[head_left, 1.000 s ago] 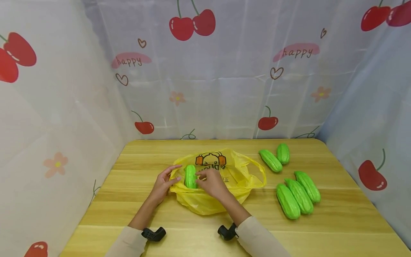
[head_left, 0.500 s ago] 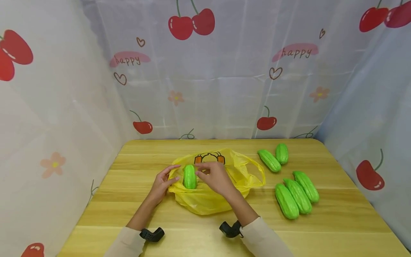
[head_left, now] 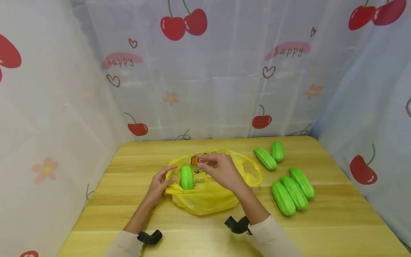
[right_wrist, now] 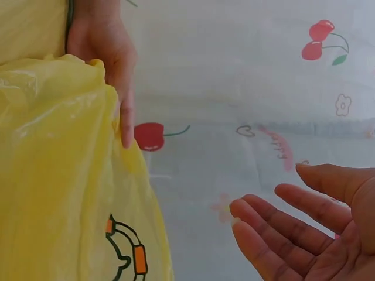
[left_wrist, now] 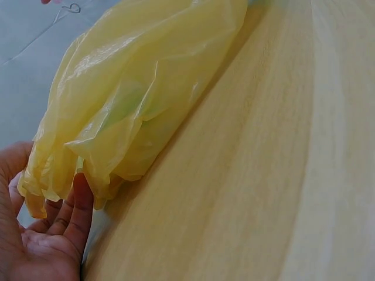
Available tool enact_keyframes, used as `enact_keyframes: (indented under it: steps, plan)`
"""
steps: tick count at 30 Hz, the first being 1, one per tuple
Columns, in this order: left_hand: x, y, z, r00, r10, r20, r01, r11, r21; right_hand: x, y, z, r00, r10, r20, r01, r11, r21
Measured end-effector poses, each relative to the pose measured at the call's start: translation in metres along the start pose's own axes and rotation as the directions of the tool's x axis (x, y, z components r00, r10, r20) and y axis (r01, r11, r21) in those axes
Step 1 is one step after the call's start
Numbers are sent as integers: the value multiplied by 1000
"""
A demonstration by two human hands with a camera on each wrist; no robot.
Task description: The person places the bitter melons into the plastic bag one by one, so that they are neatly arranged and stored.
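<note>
A yellow plastic bag (head_left: 205, 201) lies on the table with its mouth spread. At its left rim, my left hand (head_left: 157, 187) holds the plastic between thumb and fingers; the left wrist view shows the bag's crumpled edge in that hand (left_wrist: 55, 228). Inside the bag, near that hand, stands a bright green, ridged, cucumber-shaped vegetable (head_left: 187, 177). My right hand (head_left: 223, 171) hovers over the bag's middle, apart from the vegetable. In the right wrist view its fingers (right_wrist: 287, 231) are loosely bent with nothing between them. It covers part of the bag's printed duck.
Several similar green vegetables (head_left: 293, 192) lie on the wooden table (head_left: 337, 228) to the bag's right, with two more (head_left: 265, 159) farther back. A bag handle loop (head_left: 257, 171) reaches toward them. Cherry-print curtains (head_left: 212, 89) close off the back and both sides.
My right hand has moved off the green vegetable, up and to the right. The vegetable stays in the bag. My left hand keeps its place at the rim, and the head view has shifted slightly.
</note>
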State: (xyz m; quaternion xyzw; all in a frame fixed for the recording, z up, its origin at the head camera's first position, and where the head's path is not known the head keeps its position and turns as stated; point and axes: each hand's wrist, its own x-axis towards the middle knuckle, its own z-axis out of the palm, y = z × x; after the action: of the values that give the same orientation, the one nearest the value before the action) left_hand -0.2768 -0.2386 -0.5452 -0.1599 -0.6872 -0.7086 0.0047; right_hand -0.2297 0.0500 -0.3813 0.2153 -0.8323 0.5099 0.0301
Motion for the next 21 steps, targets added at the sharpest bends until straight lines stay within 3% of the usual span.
enact_keyframes:
  steps: [6, 21]
  plan:
    - [-1, 1, 0, 1000, 17, 0, -17, 1000, -14, -6, -6, -22, 1000, -15, 1, 15, 1000, 14]
    - [-1, -3, 0, 1000, 17, 1, -17, 1000, -9, -37, 18, -87, 1000, -23, -10, 22, 999, -42]
